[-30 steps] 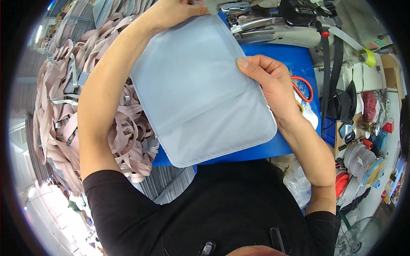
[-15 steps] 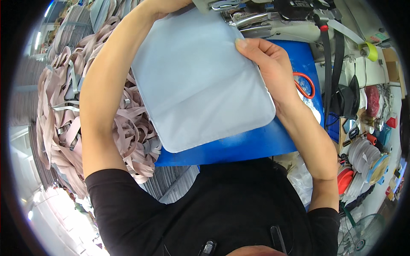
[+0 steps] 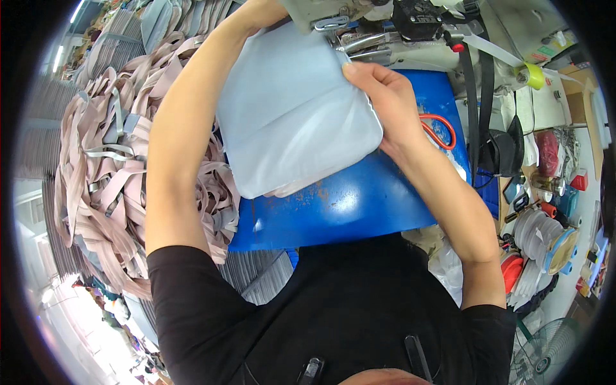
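Note:
A pale blue-grey fabric panel (image 3: pixel 289 109) with rounded corners and a stitched edge lies over a blue work surface (image 3: pixel 340 215). Its far end runs up to the sewing machine (image 3: pixel 359 16), whose head hides that part. Between thumb and fingers, my right hand (image 3: pixel 385 96) pinches the panel's right edge. My left hand (image 3: pixel 264 11) is at the panel's far left, beside the machine head; its fingers are cut off by the picture's edge and the machine. A bit of pinkish fabric (image 3: pixel 301 186) shows beneath the panel's near edge.
Heaped pinkish-grey fabric strips (image 3: pixel 115 186) fill the left side, with stacked grey panels (image 3: pixel 112 45) behind. Red-orange scissor handles (image 3: pixel 443 131) lie right of my right hand. Black straps (image 3: pixel 478 109) hang beside the machine. Thread spools (image 3: pixel 536 234) and a fan (image 3: pixel 545 353) stand at right.
The panel has moved away from me toward the machine, its near part now creased, uncovering more blue surface. My right hand has gone along, still pinching the edge. The whole view has shifted slightly.

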`<state>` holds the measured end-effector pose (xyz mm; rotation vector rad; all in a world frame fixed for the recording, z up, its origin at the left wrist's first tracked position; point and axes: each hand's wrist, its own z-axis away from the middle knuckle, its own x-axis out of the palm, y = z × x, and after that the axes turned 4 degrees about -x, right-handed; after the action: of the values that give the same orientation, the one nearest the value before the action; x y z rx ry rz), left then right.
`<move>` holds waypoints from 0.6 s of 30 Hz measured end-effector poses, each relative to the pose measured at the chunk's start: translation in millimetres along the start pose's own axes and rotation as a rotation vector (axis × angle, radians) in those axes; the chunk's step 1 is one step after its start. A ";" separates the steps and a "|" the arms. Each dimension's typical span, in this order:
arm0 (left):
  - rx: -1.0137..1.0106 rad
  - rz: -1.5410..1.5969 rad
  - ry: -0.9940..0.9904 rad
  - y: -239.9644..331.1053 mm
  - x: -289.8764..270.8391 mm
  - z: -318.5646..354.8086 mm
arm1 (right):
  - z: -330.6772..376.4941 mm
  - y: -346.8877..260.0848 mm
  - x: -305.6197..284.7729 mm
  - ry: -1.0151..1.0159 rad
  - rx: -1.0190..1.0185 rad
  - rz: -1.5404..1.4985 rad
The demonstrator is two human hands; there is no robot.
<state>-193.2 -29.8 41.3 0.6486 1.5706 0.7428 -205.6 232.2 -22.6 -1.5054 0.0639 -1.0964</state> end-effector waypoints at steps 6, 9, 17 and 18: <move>-0.099 -0.274 0.695 10.5 21.6 48.0 | 5.7 -7.0 -13.5 -0.043 0.034 0.164; 0.170 -0.179 0.900 51.2 119.6 126.0 | 32.5 -13.3 -31.2 -0.071 0.007 0.289; 0.104 -0.431 0.756 94.3 110.6 151.7 | 68.5 -17.6 -14.6 -0.097 -0.673 0.824; 0.122 -0.381 0.743 97.1 100.6 149.6 | 66.5 -12.2 0.1 -0.168 -0.893 1.077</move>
<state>-57.7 123.7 41.1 0.1297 2.3496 0.6282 -169.1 285.4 -2.4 -1.9055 1.2256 -0.0084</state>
